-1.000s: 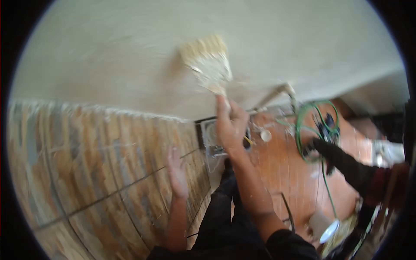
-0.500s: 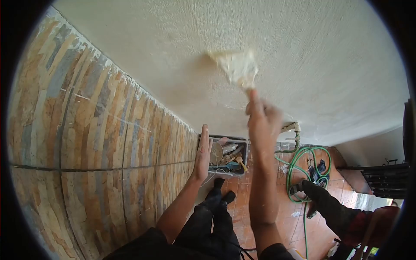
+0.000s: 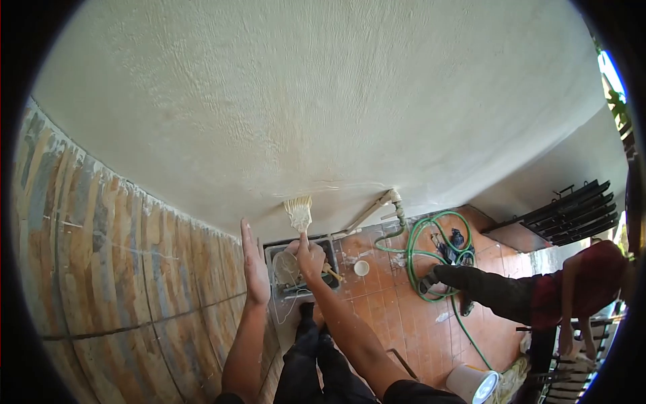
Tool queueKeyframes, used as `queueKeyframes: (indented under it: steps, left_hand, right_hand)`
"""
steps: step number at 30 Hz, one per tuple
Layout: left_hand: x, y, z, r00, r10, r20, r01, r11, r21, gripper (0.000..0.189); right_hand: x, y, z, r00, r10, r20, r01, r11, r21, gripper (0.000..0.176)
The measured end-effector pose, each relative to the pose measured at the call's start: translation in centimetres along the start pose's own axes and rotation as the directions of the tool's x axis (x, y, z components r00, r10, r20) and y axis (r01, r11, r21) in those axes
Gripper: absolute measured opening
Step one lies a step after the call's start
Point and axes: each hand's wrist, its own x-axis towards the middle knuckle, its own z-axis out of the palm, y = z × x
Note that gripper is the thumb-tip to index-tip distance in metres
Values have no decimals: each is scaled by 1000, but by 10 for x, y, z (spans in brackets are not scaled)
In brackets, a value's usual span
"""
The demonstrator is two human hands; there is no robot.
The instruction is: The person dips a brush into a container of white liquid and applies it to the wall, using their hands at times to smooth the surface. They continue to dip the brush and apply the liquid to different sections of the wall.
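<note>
My right hand grips the handle of a wide paintbrush whose pale bristles press against the cream textured wall, low down near its bottom edge. My left hand is flat with fingers together, resting against the band of brown stone-look tiles below the painted area. It holds nothing. My dark trousers and shoes show below my arms.
A recessed box with tools and a pale bag sits in the terracotta floor. A green hose lies coiled by a pipe. Another person in dark trousers stands at right. A white bucket is nearby.
My right hand has brought the brush down the wall from high up to near its lower edge. The view has swung, and my left hand has stayed flat on the tiles.
</note>
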Motion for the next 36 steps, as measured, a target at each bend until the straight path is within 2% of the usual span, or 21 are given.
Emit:
queueKeyframes:
  steps: [2, 4, 6, 8, 9, 12, 14, 17, 19, 22, 25, 26, 27, 28, 29, 30, 31, 32, 33, 35, 36]
  left_hand:
    - [5, -4, 0, 1000, 22, 5, -22, 999, 26, 75]
    - [11, -17, -1, 997, 16, -76, -7, 994, 112, 67]
    - [13, -17, 0, 995, -1, -104, 13, 993, 121, 65]
    - [8, -3, 6, 992, 29, -120, -21, 997, 69, 66]
    - [8, 14, 14, 985, -30, -167, 41, 997, 60, 64]
    - [1, 64, 35, 970, -41, -239, 35, 999, -28, 64]
    - [-8, 80, 40, 968, -6, -249, -5, 999, -46, 64]
    - [2, 105, 51, 975, 140, -170, -154, 986, -66, 66]
    - [3, 134, 66, 976, 147, -161, -153, 988, -25, 65]
    - [2, 155, 70, 977, 165, -137, -165, 986, 9, 65]
    - [1, 160, 58, 971, 167, -171, -173, 985, -19, 64]
    - [2, 157, 54, 968, 141, -206, -154, 987, -47, 63]
    - [1, 148, 45, 965, 150, -217, -167, 984, -62, 62]
    - [5, 140, 49, 972, 108, -207, -129, 988, -88, 61]
    - [5, 132, 53, 985, 45, -168, -65, 992, -112, 61]
    - [2, 132, 42, 981, 14, -195, -33, 995, -97, 60]
    - [7, 137, 28, 974, 1, -229, -19, 997, -77, 60]
    - [11, 137, 23, 985, -25, -172, 10, 996, -92, 60]
    - [15, 137, 19, 980, -47, -192, 30, 995, -93, 61]
    - [26, 150, 25, 981, -43, -192, 25, 995, -95, 62]
    - [29, 160, 31, 974, -76, -215, 47, 990, -134, 63]
  right_hand:
    - [-4, -11, -8, 999, 42, 16, -43, 999, 22, 55]
    - [-18, -35, -13, 996, 74, 57, -77, 996, 49, 56]
    - [-26, -87, -30, 999, -37, 12, 32, 960, 278, 53]
    - [-27, -178, -69, 986, -166, -5, 154, 905, 397, 51]
    - [-21, -218, -85, 980, -200, 17, 175, 893, 415, 51]
    - [-26, -298, -114, 951, -303, 63, 234, 838, 493, 54]
    - [-35, -341, -132, 912, -410, 19, 355, 812, 462, 55]
    - [-39, -407, -173, 865, -502, -3, 448, 769, 456, 54]
    - [-38, -433, -189, 815, -573, -91, 543, 699, 466, 56]
    - [-6, -396, -174, 824, -566, -28, 533, 759, 374, 60]
    - [24, -275, -118, 913, -393, 112, 367, 909, 198, 64]
    - [21, -231, -104, 921, -376, 97, 377, 926, 13, 67]
    - [16, -191, -88, 958, -262, 116, 279, 947, -160, 75]
    - [17, -131, -49, 971, -229, -69, 203, 940, -276, 75]
    - [19, -141, -91, 956, 161, 243, -128, 981, -149, 73]
    - [-14, -119, -58, 993, -8, 114, 40, 959, -281, 72]
    - [-15, -114, -51, 982, -23, 188, 73, 962, -265, 67]
    - [-20, -129, -55, 980, 2, 197, 37, 981, -191, 64]
    - [-30, -158, -63, 973, 9, 229, 19, 992, -122, 61]
    - [-42, -224, -81, 986, -77, 145, 82, 996, -34, 59]
    - [-47, -261, -94, 982, -151, 115, 142, 986, 82, 60]
